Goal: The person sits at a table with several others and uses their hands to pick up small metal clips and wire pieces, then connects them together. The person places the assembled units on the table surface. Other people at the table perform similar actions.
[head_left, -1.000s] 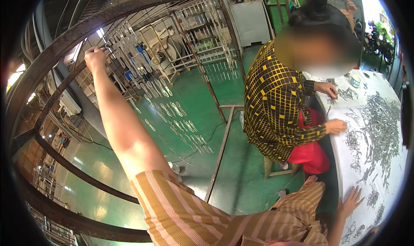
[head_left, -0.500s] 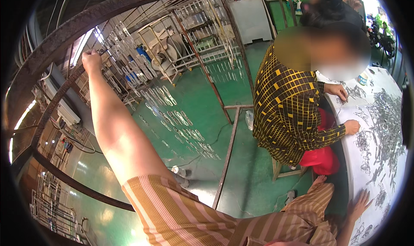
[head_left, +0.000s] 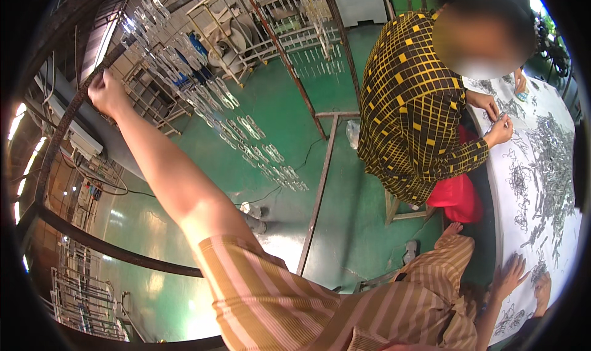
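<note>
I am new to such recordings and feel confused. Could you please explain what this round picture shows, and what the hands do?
It is one picture from a wide camera worn on a person's head, looking down, so straight edges bend. There is no machine, only bare hands. The left hand closes its fingers around a dark curved metal bar. The right hand lies open on a white table strewn with small grey metal parts. A co-worker in a yellow-checked shirt sits there.

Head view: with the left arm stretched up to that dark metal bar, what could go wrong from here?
1. The left hand grips the dark metal bar at full stretch; a slip could upset balance.
2. The right hand rests among loose metal parts on the white table; leaning could scatter them.
</note>
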Available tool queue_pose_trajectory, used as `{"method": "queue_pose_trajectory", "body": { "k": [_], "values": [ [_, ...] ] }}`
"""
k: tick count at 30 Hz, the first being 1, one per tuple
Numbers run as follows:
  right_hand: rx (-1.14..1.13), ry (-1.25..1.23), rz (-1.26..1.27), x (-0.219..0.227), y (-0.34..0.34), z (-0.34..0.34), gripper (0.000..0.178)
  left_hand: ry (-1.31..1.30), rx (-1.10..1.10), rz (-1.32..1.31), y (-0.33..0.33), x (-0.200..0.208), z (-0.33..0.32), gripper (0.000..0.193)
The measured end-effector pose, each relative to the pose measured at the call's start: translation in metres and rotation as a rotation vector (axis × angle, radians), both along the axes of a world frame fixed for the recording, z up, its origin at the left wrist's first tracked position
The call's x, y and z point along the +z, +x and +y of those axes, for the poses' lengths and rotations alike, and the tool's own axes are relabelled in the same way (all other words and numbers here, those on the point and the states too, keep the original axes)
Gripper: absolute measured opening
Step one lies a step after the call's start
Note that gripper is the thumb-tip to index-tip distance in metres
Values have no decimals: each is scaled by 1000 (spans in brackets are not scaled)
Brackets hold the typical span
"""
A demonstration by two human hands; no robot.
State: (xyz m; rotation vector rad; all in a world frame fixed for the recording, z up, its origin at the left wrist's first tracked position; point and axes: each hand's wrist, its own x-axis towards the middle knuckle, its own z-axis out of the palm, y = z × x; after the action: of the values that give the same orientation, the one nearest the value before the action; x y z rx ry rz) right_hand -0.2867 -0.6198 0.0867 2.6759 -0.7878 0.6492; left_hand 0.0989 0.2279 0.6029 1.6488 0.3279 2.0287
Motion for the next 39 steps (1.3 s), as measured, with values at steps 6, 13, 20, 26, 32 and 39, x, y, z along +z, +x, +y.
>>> {"method": "queue_pose_trajectory", "body": {
  "k": [6, 13, 20, 26, 32, 39],
  "values": [
    [-10, -8, -43, -5, -6, 2, 75, -99, -104, -22, -39, -170, 31, 27],
    [17, -8, -33, -6, 4, -1, 73, -635, -57, 284, -72, -420, 72, 13],
    [-9, 14, -1, -2, 2, 4, 73, -939, -114, 568, -82, -520, 20, 17],
    [-50, 32, 29, 0, 4, 1, 74, -1078, -6, 800, -76, -531, -17, 21],
    [-60, 25, 36, -2, 6, -5, 73, -1083, 23, 886, -65, -540, -50, 32],
    [-29, 6, 7, -8, 2, -10, 71, -871, -140, 1030, -30, -579, -65, 55]
  ]
}}
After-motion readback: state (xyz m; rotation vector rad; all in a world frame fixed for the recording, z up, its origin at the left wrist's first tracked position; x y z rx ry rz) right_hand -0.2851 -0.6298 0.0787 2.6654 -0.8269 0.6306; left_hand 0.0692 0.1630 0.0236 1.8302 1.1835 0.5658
